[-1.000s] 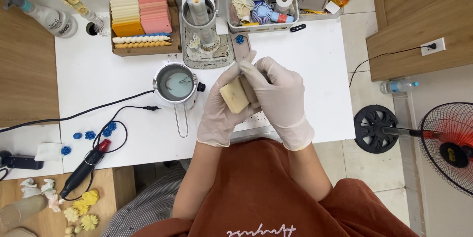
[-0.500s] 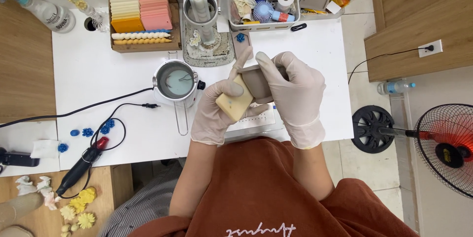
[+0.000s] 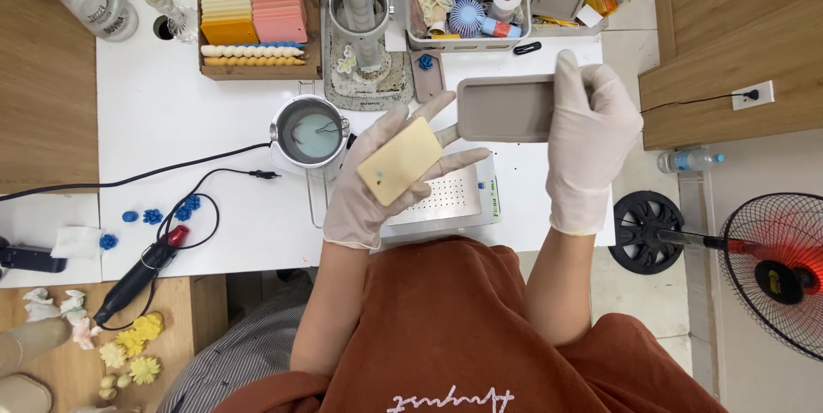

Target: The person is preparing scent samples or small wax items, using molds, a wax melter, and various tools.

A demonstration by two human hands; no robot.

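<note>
Two hands (image 3: 377, 181) (image 3: 591, 143) now apart

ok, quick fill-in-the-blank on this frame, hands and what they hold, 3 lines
1. The left hand holds a pale yellow ____ block.
2. The right hand grips a grey rectangular ____.
3. Both hands wear white ____.
4. Left of the block, a small metal pot stands on the ____ table.

Missing words: rectangular; mould; gloves; white
</note>
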